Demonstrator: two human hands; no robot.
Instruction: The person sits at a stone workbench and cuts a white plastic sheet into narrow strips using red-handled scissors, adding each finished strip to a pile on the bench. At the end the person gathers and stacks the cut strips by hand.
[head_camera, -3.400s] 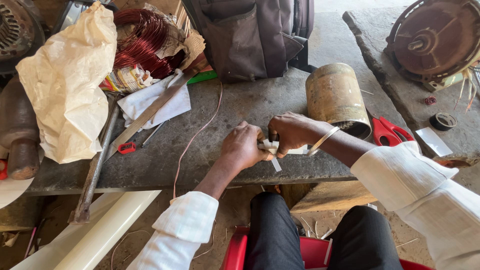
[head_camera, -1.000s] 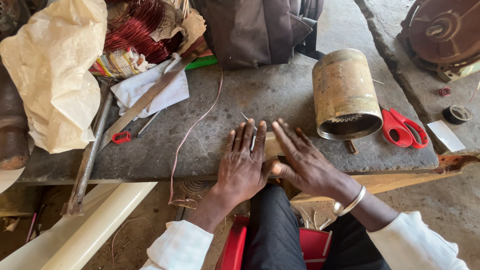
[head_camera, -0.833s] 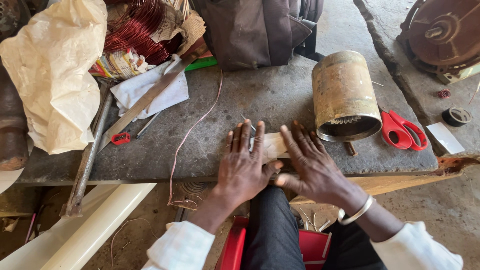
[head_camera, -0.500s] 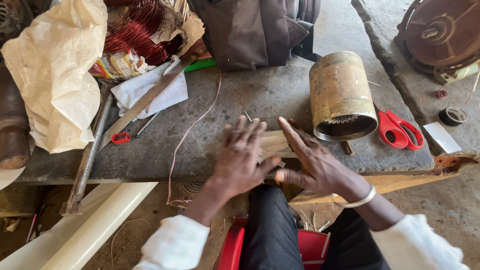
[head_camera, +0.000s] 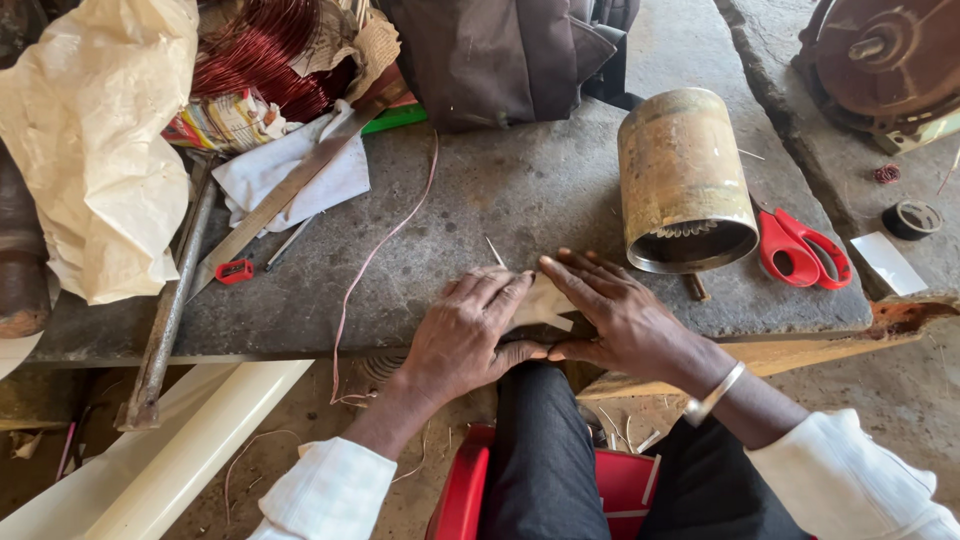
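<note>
Flattening step, I judge: left hand (head_camera: 468, 335) and right hand (head_camera: 612, 312), fingers spread, gripping nothing, press paper strip (head_camera: 545, 303) onto desk (head_camera: 520, 190), lower centre; creasing needs firm pressure.

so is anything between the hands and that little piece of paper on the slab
Nothing visible. Both the left hand and right hand lie flat directly on the pale paper piece, pressing it against the stone slab.
</note>
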